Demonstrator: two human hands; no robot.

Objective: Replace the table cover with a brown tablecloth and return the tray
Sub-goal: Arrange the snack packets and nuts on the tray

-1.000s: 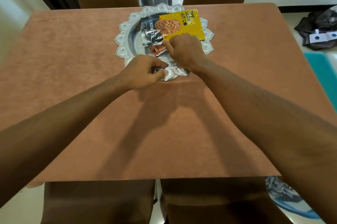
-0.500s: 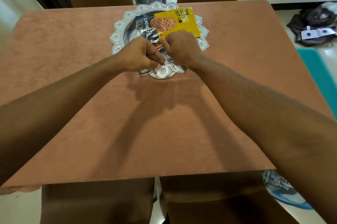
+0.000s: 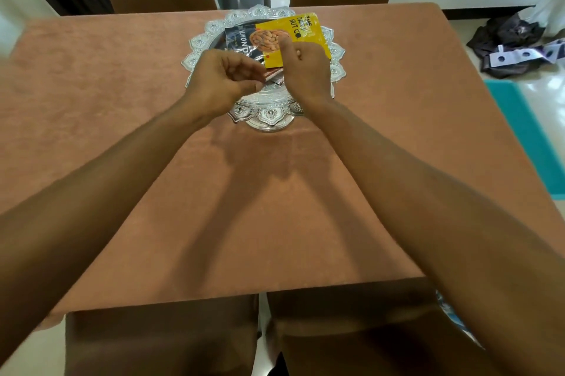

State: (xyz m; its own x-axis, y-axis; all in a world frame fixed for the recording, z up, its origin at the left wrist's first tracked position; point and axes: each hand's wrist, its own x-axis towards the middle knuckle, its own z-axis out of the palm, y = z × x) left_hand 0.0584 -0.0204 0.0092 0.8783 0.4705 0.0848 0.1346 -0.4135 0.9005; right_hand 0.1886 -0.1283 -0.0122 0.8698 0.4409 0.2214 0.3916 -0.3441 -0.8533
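Two hands hover over the silver tray. My left hand has its fingers loosely curled and seems to hold nothing; my right hand is curled too, and I cannot tell whether it grips anything. An almond packet lies in the tray beneath them. The brown tablecloth covers the table, so I judge the task nearly done.

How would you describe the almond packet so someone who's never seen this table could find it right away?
Start at the brown tablecloth and find the round silver tray with a scalloped rim near its far edge. The almond packet lies flat at the far side of that tray, just beyond both hands. It is the big yellow-and-black pouch picturing almonds, much larger than the small reddish sachet beside it.
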